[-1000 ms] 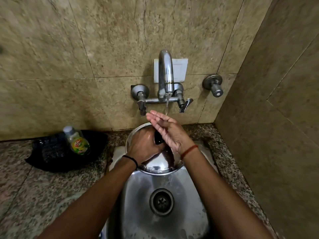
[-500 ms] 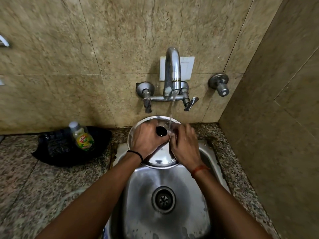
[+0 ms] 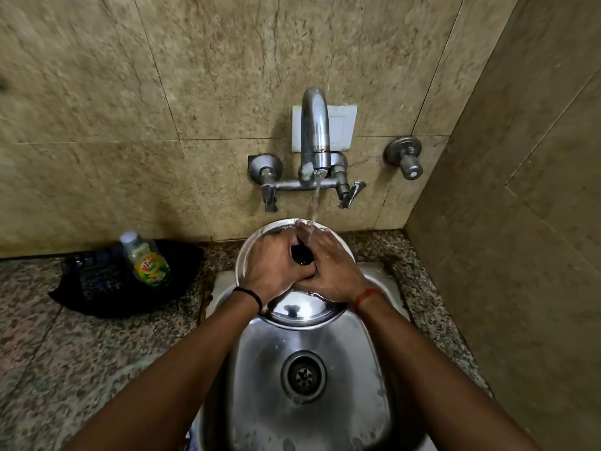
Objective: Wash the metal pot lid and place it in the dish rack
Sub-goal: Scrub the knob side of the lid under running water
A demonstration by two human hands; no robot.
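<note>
The round metal pot lid (image 3: 302,312) is held tilted over the back of the steel sink (image 3: 367,402), its shiny top facing me. My left hand (image 3: 274,270) grips the lid's black knob (image 3: 300,255) from the left. My right hand (image 3: 330,271) lies flat on the lid to the right of the knob, fingers stretched toward the far rim. Water from the tap (image 3: 313,131) runs onto my right fingers and the lid's upper edge. Both hands hide most of the lid's middle.
A small bottle of dish liquid (image 3: 146,262) stands on a black cloth (image 3: 97,294) on the granite counter (image 3: 65,369), left of the sink. The drain (image 3: 304,375) sits below the lid. A tiled wall closes off the right side, and a separate valve (image 3: 405,157) sticks out.
My right hand came down from under the tap, where it was raised, and now lies flat on the lid beside the knob. My left hand kept its hold on the knob.
</note>
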